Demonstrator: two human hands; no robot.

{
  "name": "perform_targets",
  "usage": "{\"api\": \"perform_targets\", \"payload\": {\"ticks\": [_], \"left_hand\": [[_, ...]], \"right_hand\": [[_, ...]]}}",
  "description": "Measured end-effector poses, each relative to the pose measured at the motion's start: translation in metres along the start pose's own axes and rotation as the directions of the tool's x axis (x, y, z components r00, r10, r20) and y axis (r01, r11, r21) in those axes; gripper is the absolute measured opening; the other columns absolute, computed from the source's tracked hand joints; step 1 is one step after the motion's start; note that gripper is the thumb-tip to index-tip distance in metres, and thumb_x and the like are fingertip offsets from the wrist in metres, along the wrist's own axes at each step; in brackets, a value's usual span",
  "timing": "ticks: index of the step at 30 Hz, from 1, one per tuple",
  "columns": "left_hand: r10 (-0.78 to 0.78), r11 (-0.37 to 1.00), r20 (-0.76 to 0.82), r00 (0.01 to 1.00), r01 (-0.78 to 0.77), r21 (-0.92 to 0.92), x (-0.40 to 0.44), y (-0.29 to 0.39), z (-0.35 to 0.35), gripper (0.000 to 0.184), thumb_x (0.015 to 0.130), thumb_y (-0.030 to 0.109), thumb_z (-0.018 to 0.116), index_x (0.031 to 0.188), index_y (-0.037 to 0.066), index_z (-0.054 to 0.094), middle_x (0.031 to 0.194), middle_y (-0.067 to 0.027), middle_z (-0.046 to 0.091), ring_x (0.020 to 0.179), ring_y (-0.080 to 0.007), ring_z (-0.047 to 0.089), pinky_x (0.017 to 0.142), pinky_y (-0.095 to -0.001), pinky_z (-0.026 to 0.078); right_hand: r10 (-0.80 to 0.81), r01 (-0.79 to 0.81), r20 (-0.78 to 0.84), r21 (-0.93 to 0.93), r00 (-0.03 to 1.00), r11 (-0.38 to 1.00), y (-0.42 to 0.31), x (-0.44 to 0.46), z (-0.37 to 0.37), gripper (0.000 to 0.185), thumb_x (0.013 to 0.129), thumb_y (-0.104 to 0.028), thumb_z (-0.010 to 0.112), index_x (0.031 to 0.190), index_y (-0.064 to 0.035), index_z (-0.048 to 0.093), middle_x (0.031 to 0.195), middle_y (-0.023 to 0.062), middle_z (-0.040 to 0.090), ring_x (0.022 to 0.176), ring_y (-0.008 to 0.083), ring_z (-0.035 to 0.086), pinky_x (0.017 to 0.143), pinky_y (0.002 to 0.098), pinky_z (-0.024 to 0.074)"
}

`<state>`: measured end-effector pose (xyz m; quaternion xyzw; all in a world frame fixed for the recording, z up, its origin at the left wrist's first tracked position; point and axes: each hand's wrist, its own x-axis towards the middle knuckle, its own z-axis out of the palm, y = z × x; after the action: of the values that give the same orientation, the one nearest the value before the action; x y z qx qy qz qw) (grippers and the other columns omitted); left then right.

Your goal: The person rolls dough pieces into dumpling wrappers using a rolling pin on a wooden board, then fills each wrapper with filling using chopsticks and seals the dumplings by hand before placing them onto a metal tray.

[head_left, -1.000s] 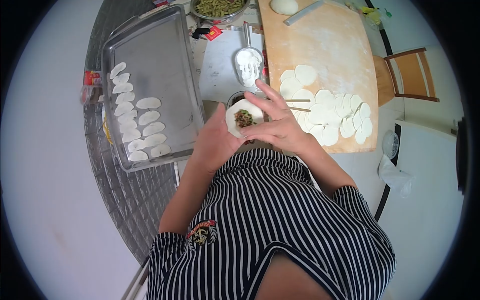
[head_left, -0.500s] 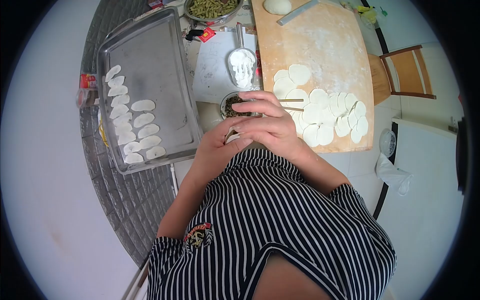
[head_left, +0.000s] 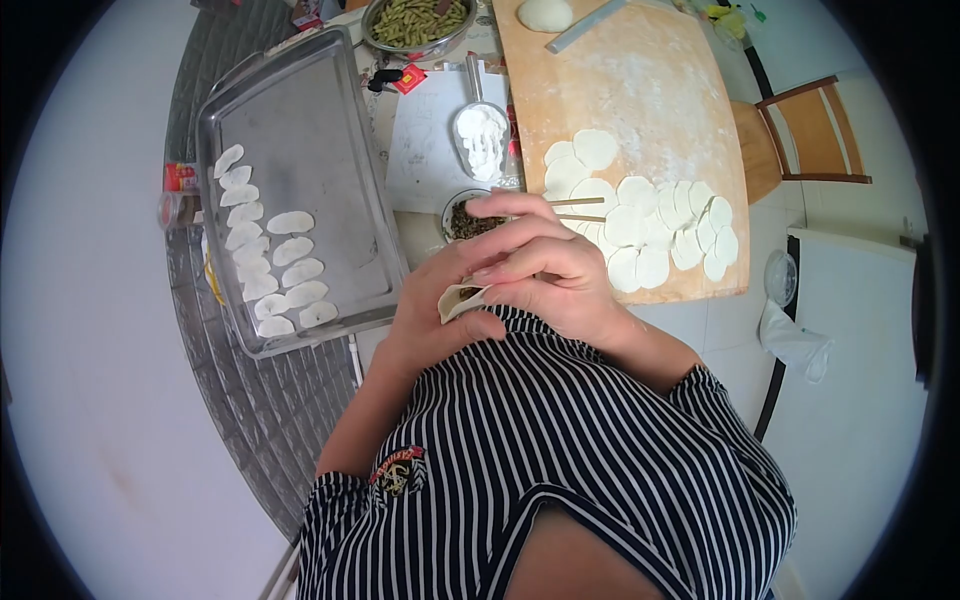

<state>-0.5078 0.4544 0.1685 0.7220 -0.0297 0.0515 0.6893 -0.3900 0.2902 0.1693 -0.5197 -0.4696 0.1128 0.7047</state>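
A partly folded dumpling (head_left: 455, 303) is between my two hands, its wrapper still parted at the left with dark filling showing inside. My left hand (head_left: 425, 305) cradles it from the left, thumb along the near side. My right hand (head_left: 560, 275) pinches its right edge between thumb and fingers. Just beyond my fingers is a bowl of dark filling (head_left: 462, 215), partly covered by my right hand. A pair of chopsticks (head_left: 580, 202) reaches from behind that hand over the board; their other ends are hidden. Round dough wrappers (head_left: 628, 225) lie overlapping on the wooden board (head_left: 640, 85).
At left, a metal tray (head_left: 330, 130) holds rows of shaped dumplings (head_left: 245, 235). A scoop of flour (head_left: 482, 135) rests on white paper (head_left: 415, 150). Farther back are a bowl of green pods (head_left: 415, 22), a dough ball (head_left: 545, 13) and a flat blade (head_left: 585, 27). A wooden chair (head_left: 815, 130) stands right.
Both hands have shifted slightly down toward my body. The dumpling has turned into fuller view, with its parted end and filling now showing. My camera view has tilted slightly.
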Motion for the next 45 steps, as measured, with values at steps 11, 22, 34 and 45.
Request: {"api": "perform_targets", "payload": {"ticks": [11,22,34,45], "left_hand": [[-0.229,0.89,-0.085,0.97,0.173,-0.423,0.001,0.001,0.025,0.055,0.105,0.051,0.046,0.122,-0.001,0.055,0.117,-0.0097,0.06,0.104,-0.0169,0.06,0.086,-0.0314,0.05],[-0.293,0.956,-0.232,0.928,0.285,-0.067,0.002,0.0,0.024,0.043,0.11,0.033,0.037,0.13,-0.002,0.051,0.113,-0.0051,0.063,0.103,-0.0149,0.061,0.086,-0.0309,0.049],[-0.332,0.943,-0.259,0.907,0.325,-0.072,0.008,0.017,0.027,0.042,0.109,0.034,0.044,0.105,-0.003,0.064,0.088,-0.0003,0.061,0.078,-0.0056,0.048,0.066,-0.0239,0.038],[-0.18,0.946,-0.37,0.911,0.263,0.188,0.008,0.026,0.039,0.043,0.11,0.027,0.039,0.084,-0.002,0.057,0.07,-0.0022,0.055,0.068,-0.0087,0.044,0.059,-0.0302,0.035]], "right_hand": [[0.417,-0.482,0.242,0.416,0.876,0.771,-0.004,0.003,0.017,0.105,0.08,-0.054,0.078,0.154,0.0027,0.031,0.155,0.0185,0.042,0.14,0.0292,0.045,0.112,0.0384,0.0389],[0.286,-0.27,0.066,-0.182,0.956,0.945,0.007,0.0,0.015,0.039,0.106,-0.014,0.038,0.136,0.0045,0.055,0.144,0.019,0.055,0.134,0.0311,0.051,0.113,0.0405,0.0384],[0.473,-0.495,0.145,0.276,0.869,0.824,0.003,-0.009,0.021,0.045,0.109,-0.02,0.034,0.146,0.0051,0.044,0.144,0.0167,0.054,0.13,0.026,0.054,0.111,0.0386,0.0415],[0.362,-0.373,0.092,0.245,0.928,0.895,0.008,-0.011,0.028,0.043,0.104,-0.005,0.036,0.145,0.0022,0.045,0.139,0.0189,0.056,0.128,0.0278,0.056,0.11,0.0373,0.0425]]}}
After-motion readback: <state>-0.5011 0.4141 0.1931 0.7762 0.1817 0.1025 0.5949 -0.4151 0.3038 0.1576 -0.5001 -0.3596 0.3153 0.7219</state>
